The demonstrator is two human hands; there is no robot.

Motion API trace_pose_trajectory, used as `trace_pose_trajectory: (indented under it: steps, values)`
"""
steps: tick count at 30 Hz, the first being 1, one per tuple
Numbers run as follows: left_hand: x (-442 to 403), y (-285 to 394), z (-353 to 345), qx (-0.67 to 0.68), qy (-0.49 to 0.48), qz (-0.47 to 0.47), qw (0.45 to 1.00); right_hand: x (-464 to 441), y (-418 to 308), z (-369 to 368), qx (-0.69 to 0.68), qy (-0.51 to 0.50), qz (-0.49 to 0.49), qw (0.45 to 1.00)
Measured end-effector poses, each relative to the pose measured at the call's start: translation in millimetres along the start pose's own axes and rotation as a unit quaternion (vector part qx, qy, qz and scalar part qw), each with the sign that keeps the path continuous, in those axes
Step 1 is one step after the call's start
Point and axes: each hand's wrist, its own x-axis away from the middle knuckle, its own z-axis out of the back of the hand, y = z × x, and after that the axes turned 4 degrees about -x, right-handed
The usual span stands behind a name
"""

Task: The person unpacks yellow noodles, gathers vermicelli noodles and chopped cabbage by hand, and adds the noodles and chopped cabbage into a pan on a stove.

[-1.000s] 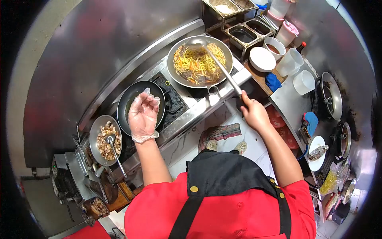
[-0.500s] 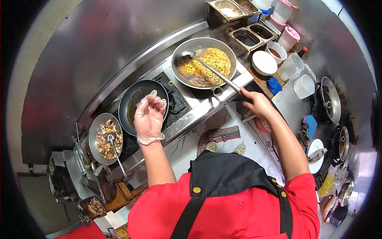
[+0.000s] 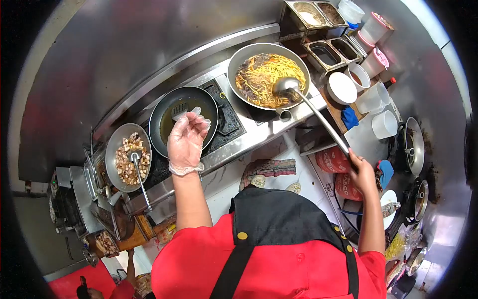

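Observation:
My right hand grips the end of a long-handled metal ladle. The ladle's bowl rests at the right side of the yellow noodles in the large pan. My left hand, in a clear plastic glove, is held palm up with curled, parted fingers and nothing in it. It hovers over the near edge of a black frying pan that holds oil and a slotted spatula. Farther left, a bowl-shaped pan contains diced pieces and a metal spoon.
Sauce trays, a white bowl, plastic tubs and a blue cloth stand at the right. Red gas cylinders are under the counter. Another person's arm shows at the lower left.
The ladle has gone from the pan's far left part to its right side. My right hand has moved down and right with the handle. The view has shifted slightly.

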Motion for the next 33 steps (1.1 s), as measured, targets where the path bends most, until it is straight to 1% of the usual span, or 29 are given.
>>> trace_pose_trajectory:
  steps: [1, 2, 3, 4, 6, 7, 8, 10, 12, 13, 14, 16, 18, 19, 20, 21, 22, 23, 24, 25, 26, 27, 28, 30, 31, 32, 33]
  values:
    - [-0.8, 0.8, -5.1, 0.000, -0.011, -0.002, 1.000, -8.8, -3.0, -7.0, -0.057, -0.015, -0.018, 0.998]
    - [-2.1, 1.5, -8.5, -0.002, -0.023, -0.003, 1.000, -15.8, -17.6, -14.2, -0.146, -0.006, -0.009, 0.989]
    - [-3.8, 1.0, -9.0, -0.003, -0.023, -0.009, 1.000, -18.3, -29.0, -25.4, -0.182, 0.005, -0.006, 0.983]
    - [-4.9, 1.3, -10.9, -0.004, -0.026, -0.007, 1.000, -22.5, -34.8, -40.7, -0.184, 0.046, 0.039, 0.981]
    - [-4.9, 1.8, -15.5, -0.003, -0.033, -0.008, 0.999, -34.4, -51.6, -36.2, -0.098, -0.026, 0.008, 0.995]
    - [-2.8, 1.9, -17.3, -0.006, -0.036, -0.002, 0.999, -44.1, -47.1, -43.2, -0.060, -0.035, 0.016, 0.997]
    - [-1.4, 1.9, -20.1, -0.008, -0.038, 0.001, 0.999, -52.6, -49.0, -39.8, -0.069, -0.031, 0.025, 0.997]
    - [-2.1, 1.0, -22.1, -0.008, -0.044, -0.001, 0.999, -64.5, -57.0, -27.8, -0.153, -0.028, 0.018, 0.988]
    - [0.3, 0.3, -14.7, 0.006, -0.045, 0.007, 0.999, -71.6, -60.7, -48.1, -0.195, 0.006, 0.012, 0.981]
    - [1.8, -0.2, -12.8, 0.003, -0.037, 0.010, 0.999, -75.5, -64.7, -58.5, -0.191, 0.016, 0.002, 0.981]
    - [3.8, 0.3, -11.5, 0.003, -0.038, 0.013, 0.999, -80.9, -65.8, -63.9, -0.168, 0.012, 0.002, 0.986]
    - [8.1, 5.1, -10.0, -0.002, -0.029, -0.005, 1.000, -89.9, -64.6, -58.7, -0.202, -0.029, -0.017, 0.979]
    - [15.1, 11.0, -5.6, 0.011, -0.039, -0.024, 0.999, -90.1, -64.8, -39.5, -0.293, -0.052, -0.052, 0.953]
    - [16.2, 11.1, -2.7, 0.012, -0.030, -0.036, 0.999, -91.4, -61.3, -45.9, -0.296, -0.007, -0.011, 0.955]
    - [17.1, 10.1, -0.5, 0.011, -0.022, -0.046, 0.999, -92.9, -57.8, -50.7, -0.294, -0.008, -0.011, 0.956]
    - [16.4, 8.8, 0.5, 0.011, -0.021, -0.044, 0.999, -93.3, -57.7, -58.8, -0.187, 0.033, -0.017, 0.982]
    - [14.2, 7.4, 1.2, 0.008, -0.024, -0.027, 0.999, -92.3, -64.3, -63.3, -0.078, 0.074, -0.024, 0.994]
    - [13.5, 5.8, 1.4, 0.004, -0.025, -0.007, 1.000, -89.4, -71.1, -70.5, -0.060, 0.076, -0.047, 0.994]
    - [13.9, 4.2, -1.7, 0.002, -0.023, -0.002, 1.000, -89.6, -71.0, -80.7, -0.091, 0.018, -0.028, 0.995]
    - [14.2, 2.7, -9.8, -0.002, -0.030, -0.006, 1.000, -81.3, -71.2, -94.8, -0.195, 0.028, 0.032, 0.980]
    - [14.8, 1.1, -15.5, -0.007, -0.036, -0.009, 0.999, -70.5, -75.1, -105.5, -0.295, 0.036, 0.090, 0.950]
    - [13.8, -0.5, -17.1, 0.005, -0.057, -0.005, 0.998, -65.9, -114.0, -41.3, -0.580, -0.231, -0.138, 0.769]
    - [12.9, -3.1, -18.5, 0.004, -0.056, -0.001, 0.998, -67.5, -106.9, -35.2, -0.733, -0.246, -0.158, 0.614]
    - [10.1, -6.8, -21.9, 0.003, -0.054, 0.006, 0.999, -65.5, -105.0, -7.2, -0.843, -0.231, -0.197, 0.443]
    - [7.7, -8.9, -21.2, 0.000, -0.048, 0.006, 0.999, -62.3, -102.8, -4.0, -0.818, -0.235, -0.183, 0.493]
    - [6.6, -10.2, -22.6, 0.001, -0.048, 0.006, 0.999, -57.3, -102.3, 2.9, -0.817, -0.235, -0.183, 0.494]
    - [6.5, -11.4, -24.1, 0.005, -0.055, 0.003, 0.998, -50.9, -102.3, 11.8, -0.802, -0.242, -0.160, 0.522]
